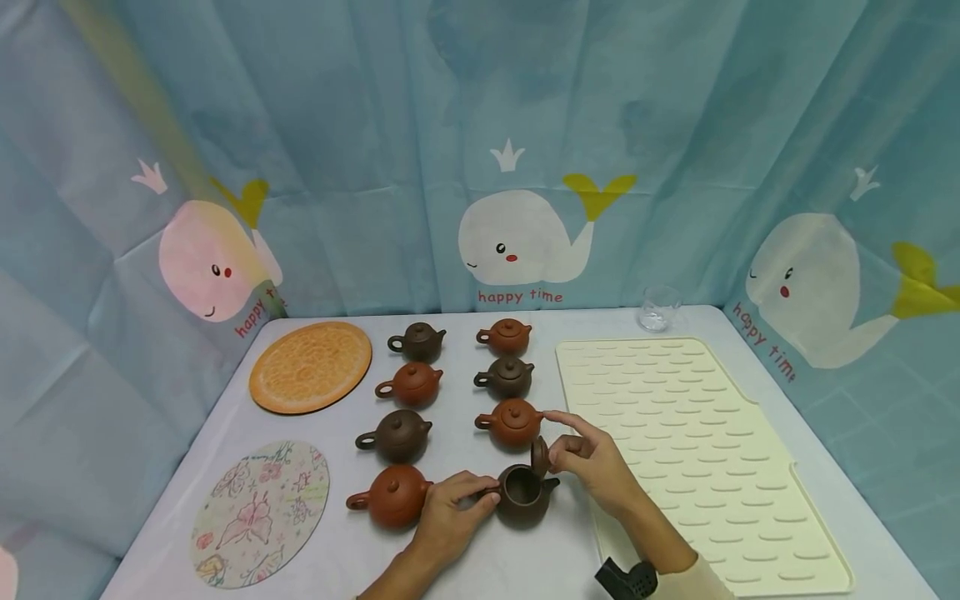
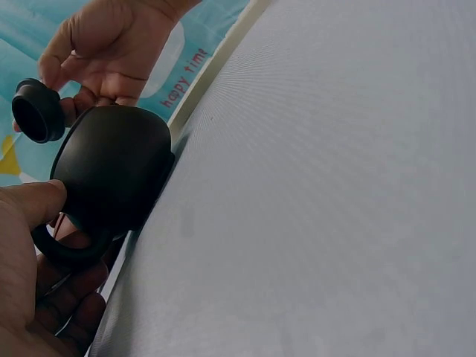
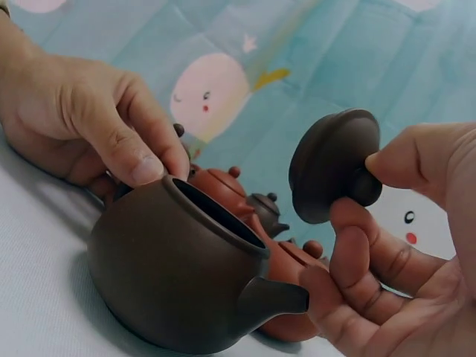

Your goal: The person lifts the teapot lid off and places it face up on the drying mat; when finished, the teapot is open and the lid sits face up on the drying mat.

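A dark brown teapot [image 1: 523,502] stands uncovered on the white table, its round mouth facing up and its spout to the right. My left hand [image 1: 453,518] holds it by the handle [image 2: 71,253], thumb on top. Just above and right of the mouth, my right hand [image 1: 592,462] pinches the dark lid [image 3: 335,160] by its knob between thumb and finger. The lid is tilted on edge, its underside turned toward the left wrist view. Right behind stands a reddish-brown teapot [image 1: 513,422]; my right index finger reaches to its spout.
More red and dark teapots [image 1: 400,436] stand in two columns. On the left lie a round orange mat [image 1: 311,367] and a floral oval mat [image 1: 261,514]. A cream ridged mat [image 1: 697,467] covers the right side, with a clear glass cup [image 1: 658,310] behind it.
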`<state>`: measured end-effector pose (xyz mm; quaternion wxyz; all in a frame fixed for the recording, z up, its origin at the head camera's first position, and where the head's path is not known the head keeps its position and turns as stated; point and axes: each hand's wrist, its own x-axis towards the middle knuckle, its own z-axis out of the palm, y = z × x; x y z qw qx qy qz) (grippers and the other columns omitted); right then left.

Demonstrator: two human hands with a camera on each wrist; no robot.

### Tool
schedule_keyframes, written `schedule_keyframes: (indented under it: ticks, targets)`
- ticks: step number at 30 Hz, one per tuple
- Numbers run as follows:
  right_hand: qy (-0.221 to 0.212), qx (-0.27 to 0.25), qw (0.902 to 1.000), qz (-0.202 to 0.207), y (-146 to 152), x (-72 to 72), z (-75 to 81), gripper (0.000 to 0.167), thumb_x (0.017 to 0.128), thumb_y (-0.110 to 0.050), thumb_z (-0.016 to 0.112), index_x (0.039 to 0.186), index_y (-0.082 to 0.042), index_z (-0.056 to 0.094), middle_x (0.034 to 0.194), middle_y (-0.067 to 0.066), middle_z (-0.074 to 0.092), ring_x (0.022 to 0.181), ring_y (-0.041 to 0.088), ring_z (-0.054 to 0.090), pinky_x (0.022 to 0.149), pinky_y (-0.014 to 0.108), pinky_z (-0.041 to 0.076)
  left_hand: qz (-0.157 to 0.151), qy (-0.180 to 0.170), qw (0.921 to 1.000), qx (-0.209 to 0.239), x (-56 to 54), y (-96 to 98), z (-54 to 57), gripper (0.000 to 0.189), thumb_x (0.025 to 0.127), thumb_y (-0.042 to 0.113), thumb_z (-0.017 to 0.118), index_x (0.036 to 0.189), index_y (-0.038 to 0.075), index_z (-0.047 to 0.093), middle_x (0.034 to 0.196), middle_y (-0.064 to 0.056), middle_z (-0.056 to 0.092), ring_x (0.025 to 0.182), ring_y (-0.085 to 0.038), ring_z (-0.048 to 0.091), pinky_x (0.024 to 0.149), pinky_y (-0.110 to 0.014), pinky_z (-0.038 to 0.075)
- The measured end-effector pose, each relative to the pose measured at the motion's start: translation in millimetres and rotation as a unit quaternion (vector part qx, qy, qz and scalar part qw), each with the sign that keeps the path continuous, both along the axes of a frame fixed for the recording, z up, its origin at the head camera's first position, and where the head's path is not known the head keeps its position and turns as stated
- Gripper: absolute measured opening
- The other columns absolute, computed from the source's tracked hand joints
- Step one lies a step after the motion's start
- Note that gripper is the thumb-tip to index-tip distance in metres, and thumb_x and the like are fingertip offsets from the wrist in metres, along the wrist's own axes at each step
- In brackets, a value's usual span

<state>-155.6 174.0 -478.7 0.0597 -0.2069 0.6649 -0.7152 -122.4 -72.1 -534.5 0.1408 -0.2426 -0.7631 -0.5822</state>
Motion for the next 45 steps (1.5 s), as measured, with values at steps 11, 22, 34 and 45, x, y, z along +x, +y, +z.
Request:
schedule_keyframes:
  ticks: [11,22,34,45]
  targets:
    - [0.014,-0.025,0.9991,0.031,-0.1,0.7,0.4,0.043,0.095,0.005,0.052,0.133,0.02,0.04,0.099,0.022,0.064,0.084,0.02,0.066,0.077,0.038,0.054,0.011,-0.034,0.9993,0.0,1.8,-1.4,0.2,0.018,0.082,0.01,0.077,0.098,0.018,0.076,0.086,0.011,0.067,0.082,-0.011,0.064,0.077,-0.024,0.048]
    - [0.012,-0.098,0.9926,0.071,-1.5,1.5,-2.1,0.028,0.095,0.009,0.046,0.122,0.014,0.042,0.099,0.019,0.062,0.083,0.023,0.064,0.075,0.036,0.054,0.012,-0.042,0.9991,-0.001,1.6,-0.9,1.7,0.02,0.081,0.008,0.078,0.097,0.019,0.076,0.085,0.011,0.067,0.081,-0.01,0.064,0.077,-0.024,0.048]
    - [0.012,-0.196,0.9724,0.126,-1.1,0.1,-4.9,0.036,0.09,0.02,0.04,0.116,-0.004,0.044,0.104,0.016,0.062,0.095,0.026,0.064,0.082,0.043,0.052,0.01,-0.052,0.9986,-0.006,2.0,-2.0,2.8,0.017,0.083,0.012,0.077,0.098,0.02,0.076,0.086,0.012,0.067,0.082,-0.011,0.064,0.078,-0.024,0.048]
    - [0.051,-0.224,0.9613,0.152,0.1,-2.0,-5.8,0.054,0.092,0.021,0.03,0.141,0.002,0.044,0.113,0.015,0.06,0.103,0.028,0.062,0.088,0.045,0.049,0.008,-0.059,0.9982,-0.007,2.0,-1.9,2.4,0.018,0.083,0.011,0.077,0.098,0.02,0.076,0.086,0.012,0.067,0.082,-0.011,0.064,0.078,-0.024,0.048]
